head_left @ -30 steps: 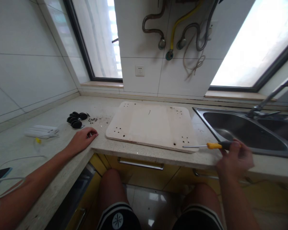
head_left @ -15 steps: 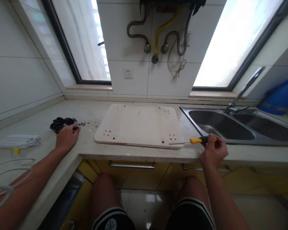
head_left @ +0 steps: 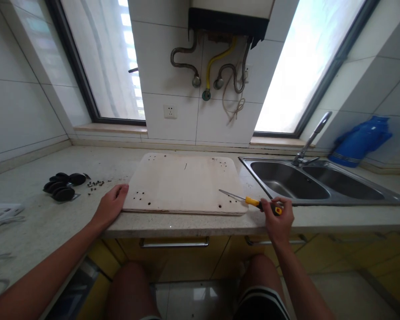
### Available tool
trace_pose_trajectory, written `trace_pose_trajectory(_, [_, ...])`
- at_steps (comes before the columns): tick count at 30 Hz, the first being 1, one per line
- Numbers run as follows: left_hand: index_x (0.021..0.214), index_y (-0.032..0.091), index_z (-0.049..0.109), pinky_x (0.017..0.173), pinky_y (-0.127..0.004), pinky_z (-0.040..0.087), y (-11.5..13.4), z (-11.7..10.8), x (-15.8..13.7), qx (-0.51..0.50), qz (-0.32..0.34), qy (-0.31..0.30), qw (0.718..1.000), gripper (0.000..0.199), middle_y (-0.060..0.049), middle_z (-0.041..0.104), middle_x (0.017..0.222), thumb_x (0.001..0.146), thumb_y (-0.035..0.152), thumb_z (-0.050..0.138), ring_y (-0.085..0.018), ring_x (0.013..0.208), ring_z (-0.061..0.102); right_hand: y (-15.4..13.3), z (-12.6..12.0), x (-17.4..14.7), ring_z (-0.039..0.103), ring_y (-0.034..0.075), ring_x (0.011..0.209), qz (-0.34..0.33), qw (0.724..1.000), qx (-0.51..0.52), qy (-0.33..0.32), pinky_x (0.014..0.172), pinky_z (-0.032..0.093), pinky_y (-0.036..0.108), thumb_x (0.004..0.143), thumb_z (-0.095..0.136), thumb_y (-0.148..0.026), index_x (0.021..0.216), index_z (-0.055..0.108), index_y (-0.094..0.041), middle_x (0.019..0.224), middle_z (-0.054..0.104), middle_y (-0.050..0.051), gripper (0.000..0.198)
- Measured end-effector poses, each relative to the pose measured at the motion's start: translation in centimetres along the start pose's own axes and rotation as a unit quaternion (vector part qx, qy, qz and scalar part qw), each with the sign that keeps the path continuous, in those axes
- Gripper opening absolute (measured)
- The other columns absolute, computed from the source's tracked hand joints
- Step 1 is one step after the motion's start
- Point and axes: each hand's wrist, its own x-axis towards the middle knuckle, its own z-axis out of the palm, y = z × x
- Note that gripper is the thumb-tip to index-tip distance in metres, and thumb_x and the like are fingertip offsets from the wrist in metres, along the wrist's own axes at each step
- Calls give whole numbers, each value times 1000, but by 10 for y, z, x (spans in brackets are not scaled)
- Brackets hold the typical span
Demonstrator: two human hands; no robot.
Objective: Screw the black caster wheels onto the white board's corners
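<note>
Softly round-cornered board (head_left: 183,186), slender metal-shafted screwdriver (head_left: 252,201)

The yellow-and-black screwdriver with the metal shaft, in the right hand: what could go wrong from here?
The yellow-and-black screwdriver could slip and scratch the pale wooden board, since its metal shaft reaches over the right part. Small dark screws lie loose near the bare left hand, which might scatter them.

My right fingers (head_left: 269,211) grip a screwdriver (head_left: 252,201) over the board (head_left: 178,186) at its four-o'clock corner; my left fingers (head_left: 121,191) rest at its eight-o'clock edge.
</note>
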Motion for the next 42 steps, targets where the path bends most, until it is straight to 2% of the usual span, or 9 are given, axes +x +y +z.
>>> trace_pose_trajectory(2, [103,28,71,105,-49,59,-3,-2,2,-11,-2,8,1000,45,-11,84,115,94,62,43,-38,118,76,-14,1,-16,74,20,69,-81,990,-55,-102,66,55,29,67,97,-69,95,76,-23,79,76,2,58])
trace_pose_trajectory(6, [102,28,67,90,-52,60,-7,-2,2,-6,-30,15,999,44,-14,83,106,93,63,43,-41,104,78,-57,36,-66,74,18,70,-338,858,-280,-266,64,48,29,110,62,-51,128,78,-28,94,80,4,34])
trace_pose_trajectory(11, [101,32,64,78,-56,58,-14,-1,2,-12,-37,8,999,44,-12,81,89,92,71,46,-43,87,77,-105,117,-89,75,20,74,-391,745,-363,-401,58,37,29,114,54,-43,153,62,-33,102,78,6,41])
trace_pose_trajectory(15, [97,35,63,75,-56,60,-18,0,5,-21,-33,10,999,40,-9,79,83,89,73,51,-43,84,77,-95,134,-13,71,16,73,-236,813,-377,-377,66,44,27,104,71,-52,116,78,-33,97,77,2,23])
trace_pose_trajectory(21, [95,36,59,82,-56,60,-11,2,7,-19,-66,15,998,45,-8,79,84,86,78,48,-43,89,77,-39,70,106,72,16,90,-49,878,-460,-128,83,64,35,110,68,-42,118,73,-16,110,75,6,28])
trace_pose_trajectory(26, [97,31,61,82,-51,59,-3,1,6,-22,-70,14,997,42,-10,79,84,90,69,47,-41,90,78,-49,121,71,70,17,90,-187,875,-400,-197,86,61,37,112,61,-39,118,69,-16,102,71,3,25])
trace_pose_trajectory(29, [96,29,61,80,-46,58,-2,-1,4,-24,-65,11,998,39,-9,78,82,92,66,47,-39,89,78,-78,189,22,64,26,117,-305,822,-358,-320,107,54,44,115,49,-35,108,70,-14,117,71,14,30])
trace_pose_trajectory(36, [90,30,60,75,-41,54,1,-2,4,-16,-58,21,998,33,-7,77,80,94,60,46,-35,86,76,-142,295,-80,63,25,120,-423,720,-295,-465,101,57,40,115,53,-42,128,66,-15,132,70,14,33])
trace_pose_trajectory(42, [90,29,58,79,-40,52,6,-6,-1,-36,-51,12,998,33,-8,78,85,94,59,45,-34,89,75,-138,317,-19,72,25,121,-321,775,-393,-377,104,64,48,107,72,-45,140,69,-20,141,71,11,42])
